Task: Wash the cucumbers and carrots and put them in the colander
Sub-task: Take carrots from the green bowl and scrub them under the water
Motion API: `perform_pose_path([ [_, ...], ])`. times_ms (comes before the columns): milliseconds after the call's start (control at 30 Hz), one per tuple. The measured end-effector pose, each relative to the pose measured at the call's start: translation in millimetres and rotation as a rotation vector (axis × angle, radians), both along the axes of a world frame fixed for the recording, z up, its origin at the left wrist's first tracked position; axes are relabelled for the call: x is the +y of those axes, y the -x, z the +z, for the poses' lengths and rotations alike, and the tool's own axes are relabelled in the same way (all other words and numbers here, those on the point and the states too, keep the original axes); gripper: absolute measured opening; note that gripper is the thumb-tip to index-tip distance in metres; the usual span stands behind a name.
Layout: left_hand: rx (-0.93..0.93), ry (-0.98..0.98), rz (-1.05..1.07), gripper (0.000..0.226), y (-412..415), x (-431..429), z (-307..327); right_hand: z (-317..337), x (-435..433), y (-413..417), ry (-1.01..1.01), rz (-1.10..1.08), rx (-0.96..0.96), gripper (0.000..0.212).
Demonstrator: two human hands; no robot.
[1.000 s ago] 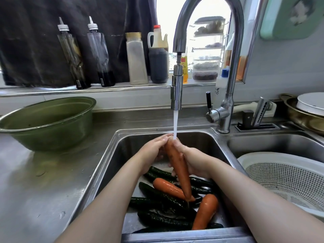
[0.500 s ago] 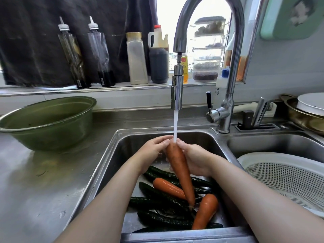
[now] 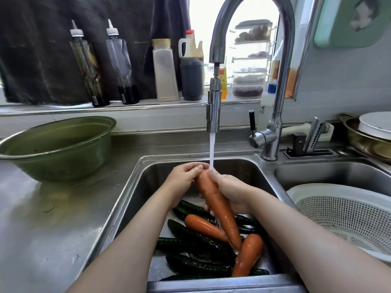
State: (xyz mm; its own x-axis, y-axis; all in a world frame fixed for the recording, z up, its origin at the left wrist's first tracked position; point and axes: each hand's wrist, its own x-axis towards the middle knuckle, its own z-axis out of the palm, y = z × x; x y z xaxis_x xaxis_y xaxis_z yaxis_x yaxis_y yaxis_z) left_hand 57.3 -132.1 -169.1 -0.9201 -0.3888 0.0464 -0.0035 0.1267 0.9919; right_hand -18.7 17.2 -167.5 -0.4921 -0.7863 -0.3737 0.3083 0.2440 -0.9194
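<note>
Over the sink (image 3: 135, 178), under the stream (image 3: 211, 151), your left hand (image 3: 184, 176) pinches the carrot (image 3: 215, 201) top; your right hand (image 3: 230, 189) grips its middle.

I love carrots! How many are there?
3. Held carrot: in left hand and right hand, under water. Second carrot and third carrot: on cucumbers in the sink. More may hide.

We read just one scrap: the letters "ne" in grey on the white bottle (image 3: 265, 104) just beside the faucet (image 3: 277, 123) column (the rest of the word does not show). The yellow bottle (image 3: 223, 85) on the sill carries a red label, print too blurred for us. Small labels sit low on the left squeeze bottle (image 3: 87, 66) and the second squeeze bottle (image 3: 121, 60), both unreadable.
</note>
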Motion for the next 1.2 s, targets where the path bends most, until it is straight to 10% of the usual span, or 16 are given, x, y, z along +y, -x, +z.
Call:
perform_pose_path([
  [167,-0.016,-0.098,-0.026,0.025,-5.5,3.1,7.2,-4.1,9.5,16.8,0.182,0.162,-0.079,0.035],
  [567,-0.017,-0.009,0.095,0.025,-0.4,10.7,7.7,-0.9,-0.6,7.8,0.010,0.020,0.105,0.051],
  [800,-0.477,-0.371,-0.288,0.057,-11.0,5.8,8.5,-2.8,0.2,17.2,0.322,-0.104,-0.162,0.031],
  [1067,-0.445,-0.298,-0.343,0.045,-10.5,2.6,6.3,-8.6,-1.4,31.5,0.294,-0.349,-0.145,0.089],
  [1200,-0.397,-0.225,-0.413,0.035,-8.5,-2.2,-1.6,-6.8,-0.5,29.5,0.198,-0.427,-0.065,0.056],
])
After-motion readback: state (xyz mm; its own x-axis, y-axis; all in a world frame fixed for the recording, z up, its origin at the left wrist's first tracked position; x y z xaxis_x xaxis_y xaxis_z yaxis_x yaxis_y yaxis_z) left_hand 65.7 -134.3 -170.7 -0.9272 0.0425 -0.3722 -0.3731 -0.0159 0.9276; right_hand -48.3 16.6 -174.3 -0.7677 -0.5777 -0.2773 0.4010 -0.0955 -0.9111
